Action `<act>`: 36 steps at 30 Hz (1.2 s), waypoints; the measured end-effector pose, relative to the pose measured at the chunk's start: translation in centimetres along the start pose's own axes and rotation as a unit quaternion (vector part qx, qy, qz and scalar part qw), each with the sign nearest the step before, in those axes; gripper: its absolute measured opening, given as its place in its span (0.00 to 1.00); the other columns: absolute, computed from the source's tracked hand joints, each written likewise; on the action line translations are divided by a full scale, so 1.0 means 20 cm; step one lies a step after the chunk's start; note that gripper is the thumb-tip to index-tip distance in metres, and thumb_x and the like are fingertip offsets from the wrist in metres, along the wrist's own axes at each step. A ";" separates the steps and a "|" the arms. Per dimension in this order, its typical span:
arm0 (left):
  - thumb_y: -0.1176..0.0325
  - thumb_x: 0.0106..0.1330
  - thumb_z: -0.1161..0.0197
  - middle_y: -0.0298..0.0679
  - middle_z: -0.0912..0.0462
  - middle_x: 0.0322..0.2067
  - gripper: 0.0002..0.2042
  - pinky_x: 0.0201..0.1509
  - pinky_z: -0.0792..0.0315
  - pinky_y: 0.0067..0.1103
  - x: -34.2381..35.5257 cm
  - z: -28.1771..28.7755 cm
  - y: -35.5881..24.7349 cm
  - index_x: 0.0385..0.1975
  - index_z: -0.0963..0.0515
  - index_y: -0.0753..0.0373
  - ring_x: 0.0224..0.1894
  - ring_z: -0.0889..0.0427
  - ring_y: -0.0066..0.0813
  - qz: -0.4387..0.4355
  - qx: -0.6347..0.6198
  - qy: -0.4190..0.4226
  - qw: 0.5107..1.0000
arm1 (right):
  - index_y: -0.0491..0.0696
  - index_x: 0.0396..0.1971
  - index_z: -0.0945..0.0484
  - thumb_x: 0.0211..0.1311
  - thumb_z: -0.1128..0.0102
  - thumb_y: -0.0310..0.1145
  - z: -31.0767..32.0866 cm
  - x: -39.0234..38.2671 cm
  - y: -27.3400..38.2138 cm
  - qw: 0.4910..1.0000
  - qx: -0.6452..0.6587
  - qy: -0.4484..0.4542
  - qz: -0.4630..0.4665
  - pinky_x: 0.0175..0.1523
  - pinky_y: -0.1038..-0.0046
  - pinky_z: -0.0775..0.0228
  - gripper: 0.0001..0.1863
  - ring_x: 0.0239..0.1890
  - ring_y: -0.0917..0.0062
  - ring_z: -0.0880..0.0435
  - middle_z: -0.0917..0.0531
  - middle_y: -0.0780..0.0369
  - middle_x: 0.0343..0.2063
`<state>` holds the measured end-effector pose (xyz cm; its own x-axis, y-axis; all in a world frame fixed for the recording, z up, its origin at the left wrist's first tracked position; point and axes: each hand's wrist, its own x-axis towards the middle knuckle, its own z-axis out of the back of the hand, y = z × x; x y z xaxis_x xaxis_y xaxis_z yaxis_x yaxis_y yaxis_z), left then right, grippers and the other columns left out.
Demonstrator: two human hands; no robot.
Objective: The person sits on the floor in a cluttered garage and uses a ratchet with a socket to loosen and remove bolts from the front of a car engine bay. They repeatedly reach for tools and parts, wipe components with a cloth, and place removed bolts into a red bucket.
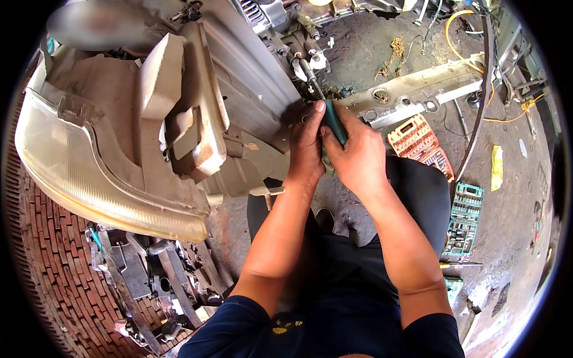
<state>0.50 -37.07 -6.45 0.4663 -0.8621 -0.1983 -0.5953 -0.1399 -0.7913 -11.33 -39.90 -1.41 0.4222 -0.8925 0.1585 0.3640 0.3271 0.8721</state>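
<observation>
Oily workshop floor [370, 53], left hand [307, 146], right hand [358, 158] both gripping screwdriver [334, 122]

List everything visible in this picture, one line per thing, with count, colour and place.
screwdriver: one, green handle, metal shaft, gripped in both hands at centre
headlight: one, yellowed clear, far left
car body panel: one, grey, upper centre
metal beam: one, pale grey, on the ground upper right
orange socket case: one, open, right of the hands
green socket case: one, open, right
brick paving: red, lower left
yellow cable: one, top right
left hand: one, on the screwdriver
right hand: one, around the handle
</observation>
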 end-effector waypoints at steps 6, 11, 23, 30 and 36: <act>0.57 0.75 0.37 0.32 0.15 0.36 0.12 0.43 0.23 0.19 0.00 -0.05 -0.05 0.41 0.17 0.59 0.37 0.18 0.17 0.000 0.017 0.020 1.000 | 0.40 0.64 0.27 0.70 0.37 0.42 -0.08 -0.01 -0.09 0.977 0.209 -0.050 0.014 0.48 0.63 0.20 0.29 0.43 0.62 0.11 0.12 0.50 0.45; 0.56 0.75 0.38 0.36 0.14 0.37 0.14 0.43 0.22 0.20 0.00 -0.01 -0.06 0.39 0.16 0.61 0.38 0.16 0.20 0.099 0.032 0.026 0.994 | 0.36 0.62 0.28 0.77 0.44 0.37 0.00 -0.02 -0.13 0.792 0.551 0.125 -0.231 0.43 0.70 0.21 0.23 0.38 0.72 0.16 0.14 0.59 0.41; 0.56 0.73 0.35 0.32 0.16 0.33 0.13 0.40 0.24 0.18 0.03 -0.04 -0.05 0.39 0.18 0.60 0.35 0.18 0.19 -0.037 0.093 0.013 0.995 | 0.43 0.61 0.26 0.60 0.29 0.40 0.02 -0.04 -0.04 0.993 -0.080 -0.066 0.061 0.45 0.58 0.20 0.31 0.40 0.50 0.12 0.13 0.47 0.35; 0.48 0.74 0.39 0.35 0.17 0.28 0.20 0.30 0.26 0.18 -0.04 -0.10 -0.14 0.43 0.17 0.62 0.26 0.19 0.20 0.041 0.135 -0.003 0.990 | 0.45 0.45 0.19 0.75 0.44 0.55 0.10 -0.03 -0.08 0.799 0.502 0.152 -0.294 0.25 0.78 0.36 0.25 0.17 0.78 0.25 0.20 0.63 0.20; 0.48 0.76 0.43 0.34 0.19 0.26 0.22 0.29 0.29 0.17 -0.02 -0.07 -0.12 0.44 0.17 0.65 0.26 0.22 0.20 0.052 0.072 0.035 0.995 | 0.44 0.32 0.17 0.76 0.44 0.54 0.07 -0.03 -0.10 0.826 0.471 0.172 -0.257 0.23 0.79 0.40 0.26 0.15 0.83 0.28 0.23 0.66 0.16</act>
<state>0.91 -37.12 -3.64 0.3572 -0.9006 -0.2476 -0.5361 0.0194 -0.8439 -13.39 -40.48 -2.61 0.6831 -0.6438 -0.3450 -0.1706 -0.5998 0.7817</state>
